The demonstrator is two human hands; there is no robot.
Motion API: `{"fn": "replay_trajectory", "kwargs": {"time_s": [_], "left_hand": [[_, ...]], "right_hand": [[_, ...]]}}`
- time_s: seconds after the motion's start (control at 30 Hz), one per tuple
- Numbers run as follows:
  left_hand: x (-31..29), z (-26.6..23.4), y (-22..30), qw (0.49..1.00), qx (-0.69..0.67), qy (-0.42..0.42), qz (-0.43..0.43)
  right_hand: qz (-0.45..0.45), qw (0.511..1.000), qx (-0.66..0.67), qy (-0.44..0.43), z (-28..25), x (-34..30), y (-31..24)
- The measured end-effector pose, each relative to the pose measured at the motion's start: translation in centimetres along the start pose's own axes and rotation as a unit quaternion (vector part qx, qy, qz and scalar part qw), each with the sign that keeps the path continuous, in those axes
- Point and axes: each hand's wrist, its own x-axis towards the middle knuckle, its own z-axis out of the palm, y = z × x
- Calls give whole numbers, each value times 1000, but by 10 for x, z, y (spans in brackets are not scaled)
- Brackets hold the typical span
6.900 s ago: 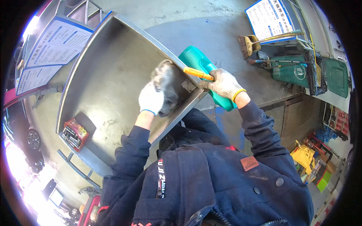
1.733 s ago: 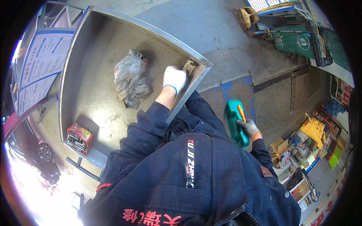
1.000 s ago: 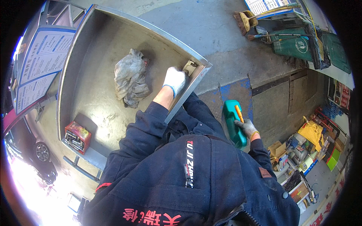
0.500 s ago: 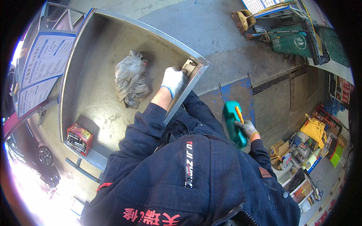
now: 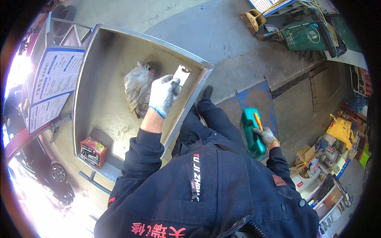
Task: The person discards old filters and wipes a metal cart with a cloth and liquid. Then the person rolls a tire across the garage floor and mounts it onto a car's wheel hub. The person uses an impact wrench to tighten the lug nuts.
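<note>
- The gloved left hand [image 5: 163,94], back upward, pinched a pale flat plate [image 5: 182,74], thumb and fingers closed on its near end.
- The gloved right hand [image 5: 267,136], held lower, curled around a green jug [image 5: 249,129] and an orange rod [image 5: 257,119].
- A metal tray [image 5: 104,85] spread beneath the left grip; grey floor [image 5: 190,35] lay beyond.
- Lower left of that grip sat a red box [image 5: 101,150]; just left, a crumpled rag [image 5: 136,84], partly hidden by the hand.

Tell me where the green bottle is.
In the head view, the green bottle is right of centre, held in the right hand beside the dark jacket.
</note>
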Motion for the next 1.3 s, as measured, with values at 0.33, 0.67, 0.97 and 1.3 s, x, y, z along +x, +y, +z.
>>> {"fn": "replay_trajectory", "kwargs": {"time_s": [0.33, 0.67, 0.97, 1.3], "left_hand": [[-28, 81, 82, 1000, 18, -10, -6], [35, 303, 122, 998, 17, -65, 7], [161, 556, 145, 990, 19, -137, -27], [331, 897, 185, 960, 104, -254, -49]], "right_hand": [[49, 998, 12, 22, -51, 54, 77], [46, 994, 95, -8, -199, 102, 107], [55, 990, 116, 65, -319, 146, 151], [236, 921, 300, 79, -362, 142, 211]]}}
